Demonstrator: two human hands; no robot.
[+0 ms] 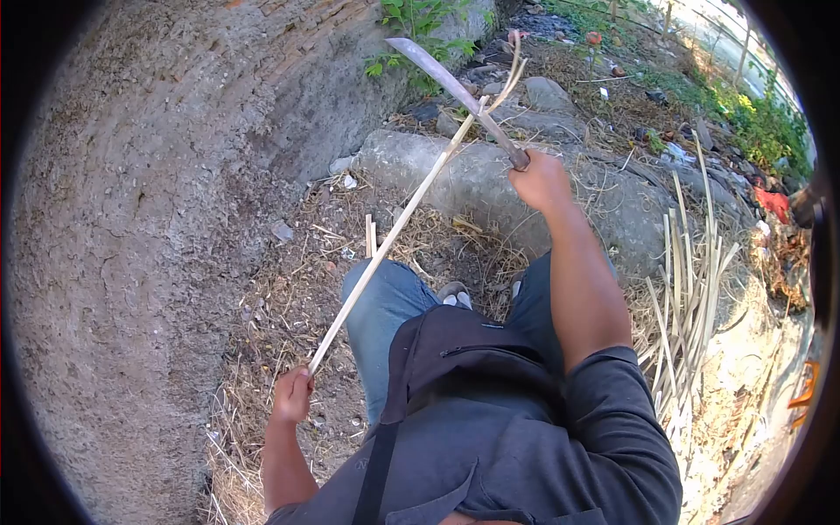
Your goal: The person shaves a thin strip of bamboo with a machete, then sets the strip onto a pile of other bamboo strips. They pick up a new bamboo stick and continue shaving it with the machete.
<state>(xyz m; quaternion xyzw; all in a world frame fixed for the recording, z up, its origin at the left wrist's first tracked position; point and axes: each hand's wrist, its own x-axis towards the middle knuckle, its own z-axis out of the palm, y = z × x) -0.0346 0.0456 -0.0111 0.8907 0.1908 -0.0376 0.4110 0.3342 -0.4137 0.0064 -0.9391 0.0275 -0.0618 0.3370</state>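
wall point(157, 175): rough grey, left | ground point(280, 324): dry straw, stones point(490, 175) | greenery point(411, 22): top edge | light: bright sun

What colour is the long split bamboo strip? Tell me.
The long bamboo strip is pale tan; head view.

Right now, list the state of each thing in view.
Left hand: closed round the strip's near end.
Right hand: closed round the machete's handle.
Strip: held slanting, far end split into a fork.
Machete: raised, blade across the strip at the split.
Pile: loose strips lying on the ground.
Bag: slung across the chest, zip shut.
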